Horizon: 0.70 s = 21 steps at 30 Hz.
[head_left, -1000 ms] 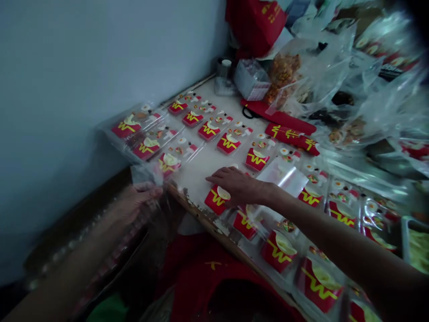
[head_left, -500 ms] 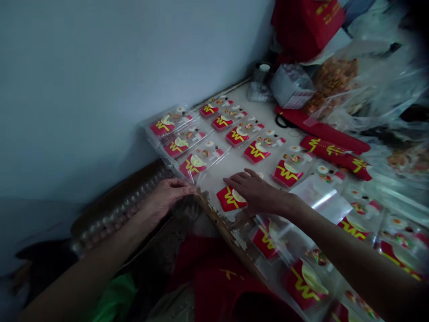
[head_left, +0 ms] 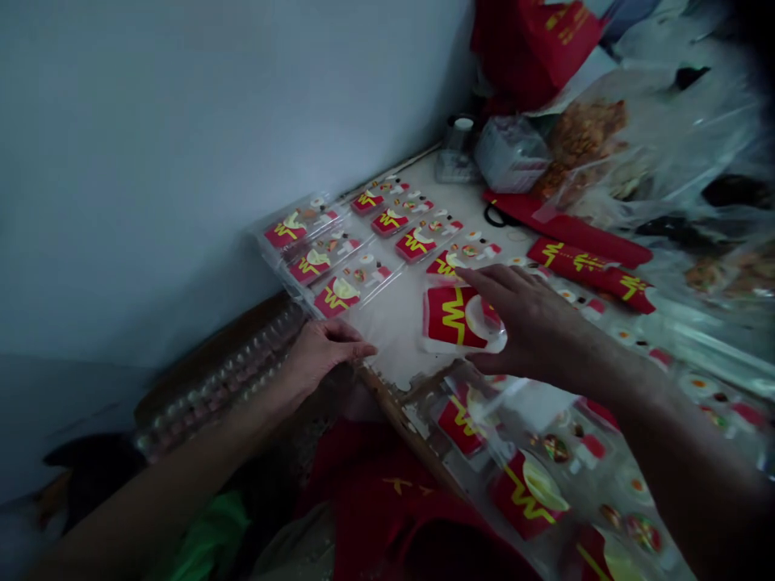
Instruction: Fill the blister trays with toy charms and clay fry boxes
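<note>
My right hand point(head_left: 521, 319) grips a clear case point(head_left: 454, 319) that bears a red fries-box picture with a yellow zigzag. The case is lifted and tilted over the table, its rounded end toward my palm. At the table's near edge my left hand point(head_left: 336, 351) is pinched on the edge of a thin clear plastic bag point(head_left: 379, 319), which is hard to make out. Beyond it, several similar cases in clear bags point(head_left: 339, 294) overlap at the table's left corner. More decorated cases point(head_left: 417, 242) lie in a row behind my right hand, and others point(head_left: 529, 492) are in front of it.
A wall point(head_left: 182, 161) borders the table on the left. Toward the back stand a clear box point(head_left: 514, 153), a small bottle point(head_left: 463, 133) and a red bag point(head_left: 533, 52). Red strips point(head_left: 593, 274) and plastic bags with brown contents point(head_left: 584, 141) crowd the right side.
My right hand has picked up the case that lay flat under it and raised it off the table, tilting it. My left hand has shifted slightly right, still pinched.
</note>
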Tool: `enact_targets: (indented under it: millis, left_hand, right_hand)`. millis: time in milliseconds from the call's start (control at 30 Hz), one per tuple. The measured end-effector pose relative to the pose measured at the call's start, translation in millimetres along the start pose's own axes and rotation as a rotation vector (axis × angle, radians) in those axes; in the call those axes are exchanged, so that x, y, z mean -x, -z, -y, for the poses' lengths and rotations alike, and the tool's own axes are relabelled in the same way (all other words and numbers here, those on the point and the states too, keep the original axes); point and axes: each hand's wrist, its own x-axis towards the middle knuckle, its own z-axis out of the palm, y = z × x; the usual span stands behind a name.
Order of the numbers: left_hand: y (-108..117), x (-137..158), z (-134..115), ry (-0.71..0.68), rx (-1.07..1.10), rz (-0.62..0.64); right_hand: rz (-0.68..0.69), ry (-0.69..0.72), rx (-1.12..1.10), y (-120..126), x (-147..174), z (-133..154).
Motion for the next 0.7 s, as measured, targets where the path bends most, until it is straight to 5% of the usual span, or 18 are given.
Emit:
enact_targets:
  millis: [167,367,700]
  left_hand:
    - [-26.9,4.2,-7.2,-0.161,-0.203,-0.056]
    - [-33.8,13.8,-11.3,-0.301,-0.410,0.024]
    - [-29.8,0.9,-8.9,-0.181,-0.481,0.243]
  right_hand:
    - [-0.132,-0.163,0.146,6.2,14.8,10.4]
    - [-0.127,-0.204,0.248,-4.3,29.3,17.0]
    - [-0.076,-0.219,0.202,-32.6,32.4,35.9]
